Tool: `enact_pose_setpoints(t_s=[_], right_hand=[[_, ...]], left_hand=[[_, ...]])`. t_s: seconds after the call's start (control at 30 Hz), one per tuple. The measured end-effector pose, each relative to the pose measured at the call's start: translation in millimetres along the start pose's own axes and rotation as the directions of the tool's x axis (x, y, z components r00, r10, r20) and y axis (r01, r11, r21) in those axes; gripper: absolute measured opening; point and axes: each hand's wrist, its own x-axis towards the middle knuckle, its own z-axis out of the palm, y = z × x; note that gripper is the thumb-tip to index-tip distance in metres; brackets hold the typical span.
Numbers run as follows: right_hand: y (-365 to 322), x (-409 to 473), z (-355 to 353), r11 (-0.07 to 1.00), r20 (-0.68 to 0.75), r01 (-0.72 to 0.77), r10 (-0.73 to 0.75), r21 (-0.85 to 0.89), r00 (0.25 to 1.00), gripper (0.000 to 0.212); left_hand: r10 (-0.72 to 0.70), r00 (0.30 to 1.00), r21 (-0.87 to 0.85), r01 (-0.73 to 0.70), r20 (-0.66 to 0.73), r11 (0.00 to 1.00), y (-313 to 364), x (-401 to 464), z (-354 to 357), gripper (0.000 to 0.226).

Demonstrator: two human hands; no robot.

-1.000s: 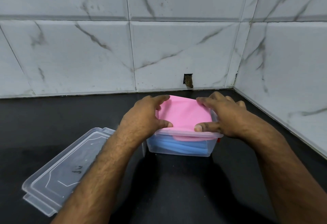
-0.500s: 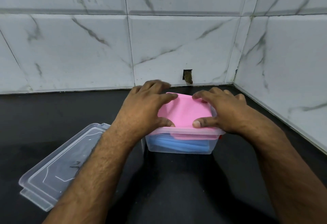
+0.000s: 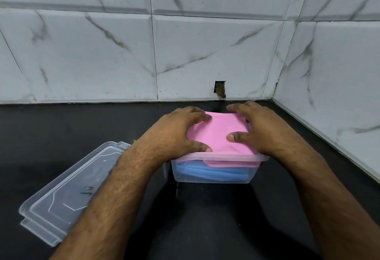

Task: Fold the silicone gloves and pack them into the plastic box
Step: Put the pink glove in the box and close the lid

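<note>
Black counter [image 3: 61, 128]; pink glove [image 3: 218, 134] flat atop box [image 3: 216, 177].

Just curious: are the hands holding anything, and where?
Both hands, left and right, press flat on the folded pink glove's side edges; no grip closed.

The plastic box [image 3: 213, 175] is clear, smooth plastic with a faint sheen, and through its wall shows a blue glove [image 3: 211, 172] of soft, matt silicone, with a pink glove [image 3: 220, 134] of the same smooth, matt look lying on top. At about 8 o'clock from the box, the lid [image 3: 61, 194] is the same clear, glossy plastic. The tabletop [image 3: 205, 218] is black, smooth and dull, while the wall tiles [image 3: 205, 54] at 12 o'clock are glossy white marble-pattern ceramic with grey veins.
</note>
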Motion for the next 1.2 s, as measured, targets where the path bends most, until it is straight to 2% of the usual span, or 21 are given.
enact_pose_setpoints(t_s=[0.07, 0.23, 0.4, 0.6, 0.77, 0.83, 0.97, 1.1, 1.2], right_hand=[[1, 2, 1, 1.0, -0.038, -0.01, 0.011, 0.026, 0.999, 0.07], [2, 6, 3, 0.996, -0.178, -0.034, 0.049, 0.087, 0.983, 0.022], [0, 7, 10, 0.981, -0.145, -0.141, 0.16, 0.137, 0.976, 0.012], [-1, 4, 7, 0.976, -0.113, -0.134, 0.154, 0.17, 0.982, 0.007], [-5, 3, 7, 0.985, -0.094, -0.116, 0.128, 0.125, 0.987, 0.016], [-7, 3, 7, 0.993, -0.085, -0.104, 0.108, 0.046, 0.991, 0.019], [-8, -1, 6, 0.99, -0.139, 0.028, -0.048, -0.141, 0.989, 0.027], [-7, -4, -3, 0.994, -0.006, 0.077, -0.078, -0.076, 0.997, 0.033], [-1, -9, -17, 0.996, 0.132, 0.09, -0.091, 0.012, 0.987, 0.059]], left_hand=[[-0.003, 1.0, 0.008, 0.003, -0.019, 1.0, 1, 0, 1, 0.079], [-0.01, 1.0, 0.052, 0.011, -0.011, 0.999, 5, 2, 0, 0.072], [-0.042, 0.998, 0.082, 0.038, 0.043, 0.996, 6, 2, 3, 0.078], [-0.08, 0.992, 0.076, 0.073, 0.099, 0.994, 6, 2, 5, 0.084], [-0.168, 0.975, 0.049, 0.163, 0.144, 0.985, 3, 1, 5, 0.088], [-0.169, 0.974, 0.077, 0.159, 0.152, 0.984, 3, 1, 6, 0.09], [-0.146, 0.981, 0.134, 0.129, 0.127, 0.983, 3, 2, 7, 0.09], [-0.077, 0.995, 0.157, 0.067, 0.057, 0.985, 5, 1, 6, 0.088], [0.035, 0.999, 0.189, -0.038, 0.02, 0.981, 11, 2, 1, 0.078]])
